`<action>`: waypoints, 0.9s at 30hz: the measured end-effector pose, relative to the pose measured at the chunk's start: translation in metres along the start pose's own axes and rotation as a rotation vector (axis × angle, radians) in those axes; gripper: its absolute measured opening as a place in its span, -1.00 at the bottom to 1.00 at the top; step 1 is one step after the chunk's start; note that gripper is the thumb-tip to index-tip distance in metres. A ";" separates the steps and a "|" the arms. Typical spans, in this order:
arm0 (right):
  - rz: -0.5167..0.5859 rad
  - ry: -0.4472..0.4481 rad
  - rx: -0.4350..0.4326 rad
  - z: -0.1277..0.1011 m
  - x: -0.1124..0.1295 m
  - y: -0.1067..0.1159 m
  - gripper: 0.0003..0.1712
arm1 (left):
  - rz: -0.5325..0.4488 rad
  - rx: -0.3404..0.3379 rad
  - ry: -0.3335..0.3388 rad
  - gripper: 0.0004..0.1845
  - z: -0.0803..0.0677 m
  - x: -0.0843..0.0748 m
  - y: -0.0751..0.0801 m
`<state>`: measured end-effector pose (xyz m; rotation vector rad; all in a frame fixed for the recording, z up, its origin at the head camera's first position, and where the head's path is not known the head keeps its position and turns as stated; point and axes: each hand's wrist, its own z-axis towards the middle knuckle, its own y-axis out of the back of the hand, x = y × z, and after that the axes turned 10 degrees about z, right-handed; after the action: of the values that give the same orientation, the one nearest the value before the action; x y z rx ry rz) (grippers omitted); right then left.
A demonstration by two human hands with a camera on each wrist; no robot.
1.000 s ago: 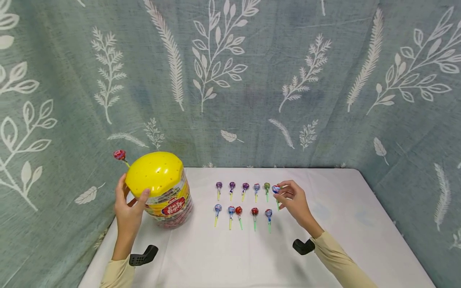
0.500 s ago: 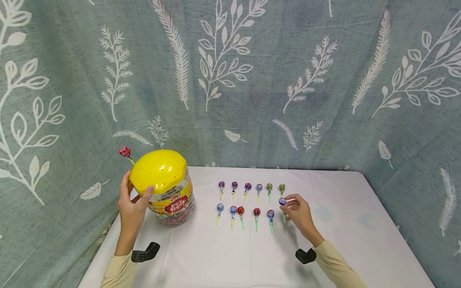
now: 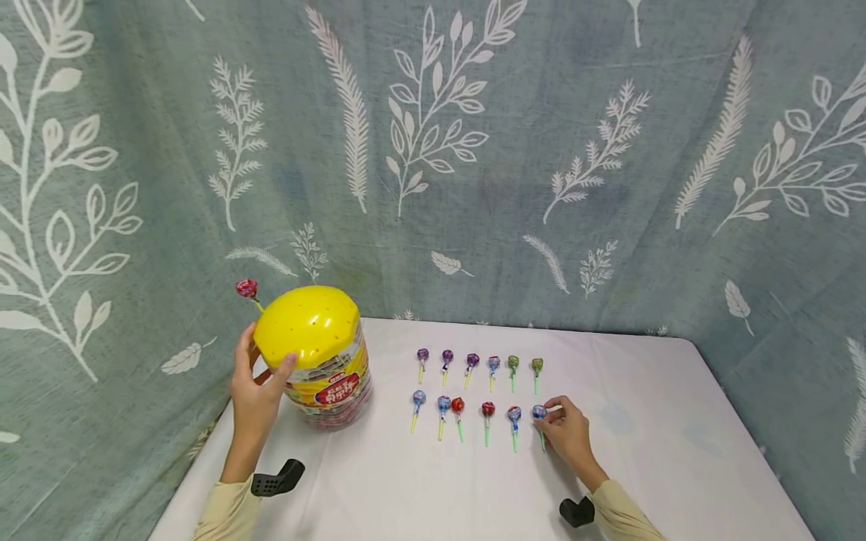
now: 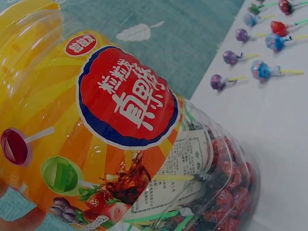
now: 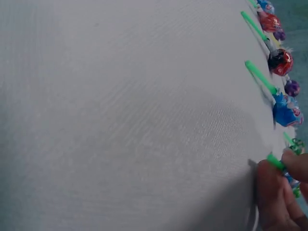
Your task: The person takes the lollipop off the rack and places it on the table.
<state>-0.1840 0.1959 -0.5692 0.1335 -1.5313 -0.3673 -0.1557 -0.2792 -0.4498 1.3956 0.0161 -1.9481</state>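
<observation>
My left hand [image 3: 255,391] grips the side of a clear candy jar [image 3: 318,359] with a yellow domed lid; its red and orange label [image 4: 126,98] fills the left wrist view. A red lollipop [image 3: 246,288] pokes out of the lid. Two rows of wrapped lollipops [image 3: 473,391] lie on the white table [image 3: 649,466]. At the right end of the near row, my right hand [image 3: 567,434] pinches a blue lollipop [image 3: 538,412] by its green stick [image 5: 275,162], low against the cloth.
A leaf-patterned green curtain [image 3: 433,150] closes the back and both sides. Black wrist mounts [image 3: 277,478] sit near both sleeves. The table's right half and front are bare white cloth.
My right hand carried the blue lollipop from the far row's right end down to the near row's right end. A green lollipop now lies where it was. The left hand stays on the jar.
</observation>
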 end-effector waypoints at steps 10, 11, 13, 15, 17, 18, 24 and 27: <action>-0.173 -0.007 0.047 0.001 0.011 -0.001 -0.61 | -0.026 0.010 0.005 -0.16 -0.001 0.002 0.002; -0.181 -0.016 0.058 0.001 0.013 0.000 -0.61 | -0.029 0.012 0.009 -0.16 -0.001 0.001 0.002; -0.199 -0.032 0.072 0.003 0.016 0.000 -0.61 | -0.035 0.016 0.012 -0.16 -0.002 -0.004 0.004; -0.206 -0.033 0.076 0.005 0.020 0.001 -0.62 | -0.040 0.017 0.013 -0.17 -0.004 -0.013 0.006; -0.202 -0.034 0.079 0.008 0.026 0.001 -0.64 | -0.039 0.016 0.018 -0.18 -0.007 -0.021 0.008; -0.197 -0.030 0.079 0.009 0.029 0.000 -0.64 | -0.040 0.016 0.019 -0.19 -0.008 -0.025 0.008; -0.116 0.031 0.140 0.016 0.054 -0.006 -0.65 | -0.051 0.016 0.020 -0.20 -0.010 -0.033 0.009; -0.061 0.056 0.173 0.018 0.072 -0.011 -0.67 | -0.046 0.020 0.016 -0.21 -0.011 -0.035 0.011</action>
<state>-0.2033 0.1653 -0.5040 0.3245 -1.5050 -0.2771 -0.1360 -0.2637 -0.4214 1.4350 0.0366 -1.9801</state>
